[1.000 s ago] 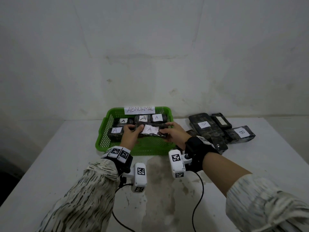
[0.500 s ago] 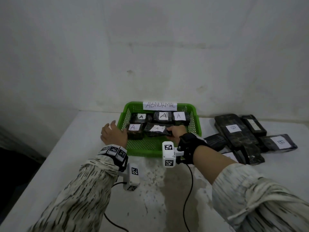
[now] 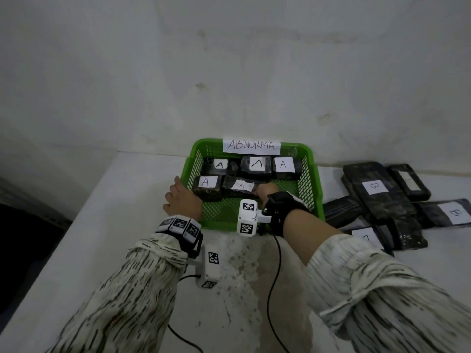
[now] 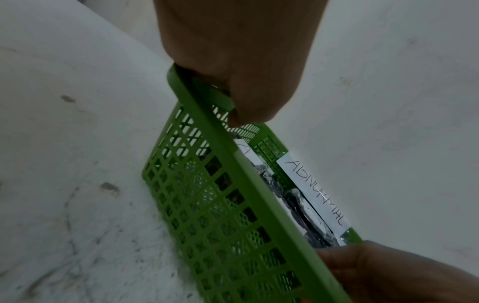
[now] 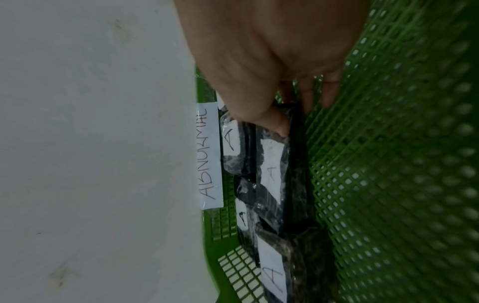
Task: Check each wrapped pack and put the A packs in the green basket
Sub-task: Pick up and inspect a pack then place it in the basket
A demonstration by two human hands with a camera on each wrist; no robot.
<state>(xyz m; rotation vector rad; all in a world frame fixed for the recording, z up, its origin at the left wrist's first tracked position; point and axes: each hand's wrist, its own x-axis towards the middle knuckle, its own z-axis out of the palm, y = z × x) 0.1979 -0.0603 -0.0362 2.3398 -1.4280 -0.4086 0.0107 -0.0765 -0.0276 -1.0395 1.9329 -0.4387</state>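
Note:
The green basket stands against the wall and holds several black wrapped packs with white A labels. My right hand reaches over the front rim and pinches the near-middle A pack, which lies on the basket floor. In the right wrist view the thumb sits on top of this pack and the fingers are under its edge. My left hand is at the basket's left side. The left wrist view shows its thumb hooked over the rim.
A paper sign reading ABNORMAL hangs on the basket's back wall. A heap of black packs, some labelled B, lies on the table to the right of the basket. The white table ends at a drop on the left. Wrist cables trail toward me.
My left hand has let go of the pack and moved to the basket's left rim. My right hand has brought the pack down onto the basket floor.

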